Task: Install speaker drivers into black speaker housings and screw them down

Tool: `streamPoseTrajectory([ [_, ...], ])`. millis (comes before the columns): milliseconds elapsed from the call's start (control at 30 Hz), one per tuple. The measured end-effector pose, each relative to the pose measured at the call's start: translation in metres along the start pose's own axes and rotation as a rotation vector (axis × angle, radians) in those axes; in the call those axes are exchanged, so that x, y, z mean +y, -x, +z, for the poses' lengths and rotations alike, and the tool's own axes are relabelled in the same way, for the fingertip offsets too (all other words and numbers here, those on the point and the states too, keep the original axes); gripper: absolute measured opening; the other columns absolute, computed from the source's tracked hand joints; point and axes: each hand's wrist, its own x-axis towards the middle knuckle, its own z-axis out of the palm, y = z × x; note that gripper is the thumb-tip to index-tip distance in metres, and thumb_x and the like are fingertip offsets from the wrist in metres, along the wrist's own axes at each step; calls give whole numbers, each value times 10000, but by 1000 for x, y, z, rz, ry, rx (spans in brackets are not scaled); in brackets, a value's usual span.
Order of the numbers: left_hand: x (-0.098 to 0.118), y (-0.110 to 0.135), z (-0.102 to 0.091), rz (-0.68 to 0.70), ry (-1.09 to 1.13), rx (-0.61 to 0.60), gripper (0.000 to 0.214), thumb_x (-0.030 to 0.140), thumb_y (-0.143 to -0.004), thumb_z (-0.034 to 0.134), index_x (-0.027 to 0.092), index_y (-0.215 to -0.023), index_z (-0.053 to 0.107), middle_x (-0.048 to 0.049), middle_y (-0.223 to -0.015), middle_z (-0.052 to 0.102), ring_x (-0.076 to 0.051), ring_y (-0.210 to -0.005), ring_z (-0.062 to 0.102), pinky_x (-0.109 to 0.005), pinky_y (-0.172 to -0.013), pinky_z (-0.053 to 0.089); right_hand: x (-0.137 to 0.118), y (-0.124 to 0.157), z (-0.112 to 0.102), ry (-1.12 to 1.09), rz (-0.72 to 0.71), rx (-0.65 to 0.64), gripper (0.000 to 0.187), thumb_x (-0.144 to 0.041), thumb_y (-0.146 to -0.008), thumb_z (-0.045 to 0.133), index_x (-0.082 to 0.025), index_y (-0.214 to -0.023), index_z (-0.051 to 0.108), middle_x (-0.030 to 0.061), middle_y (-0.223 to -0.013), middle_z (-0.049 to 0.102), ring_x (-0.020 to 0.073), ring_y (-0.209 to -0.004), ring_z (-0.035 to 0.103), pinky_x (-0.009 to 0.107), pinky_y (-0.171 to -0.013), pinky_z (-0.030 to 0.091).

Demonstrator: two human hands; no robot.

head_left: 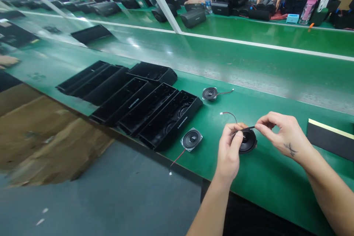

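My left hand [229, 147] is closed around a small round black speaker [248, 141], held just above the green table [265, 177]. My right hand [279, 129] pinches a thin black strip [247, 128] across the top of that speaker. A red and black wire with a white plug [228, 113] trails from it. Another speaker [191, 139] lies to the left with its wire hanging over the table's front edge. A third speaker [209, 93] lies farther back.
A row of black plastic speaker housings [143, 107] lies on the table at the left. A black pad with a pale edge [329, 138] sits at the right. Brown cardboard [41, 136] lies on the floor. Other people work across the green belt [249, 62].
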Motion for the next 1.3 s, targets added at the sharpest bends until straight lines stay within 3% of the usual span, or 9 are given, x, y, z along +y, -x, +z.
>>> streamPoseTrajectory([
  [467, 2, 1, 0, 14, 4, 61, 327, 475, -891, 771, 209, -895, 582, -29, -1001, 596, -165, -858, 607, -296, -699, 634, -1, -2, 2, 5, 47, -42, 234, -327, -960, 639, -212, -757, 660, -27, -681, 680, 126, -595, 571, 255, -600, 434],
  [833, 1, 1, 1, 55, -7, 174, 325, 420, -865, 792, 225, -877, 533, -15, -983, 632, -180, -923, 660, -337, -864, 590, -9, -1, 5, -84, 87, -110, 218, -305, -950, 596, -214, -766, 669, -7, -688, 702, 143, -607, 597, 264, -604, 468],
  [1300, -1, -2, 1, 73, 41, 246, 435, 425, -805, 870, 229, -850, 484, 10, -967, 627, -167, -911, 698, -352, -909, 589, -7, -1, 14, -146, 110, -130, 225, -331, -965, 596, -207, -790, 663, 3, -708, 695, 147, -642, 606, 269, -634, 494],
])
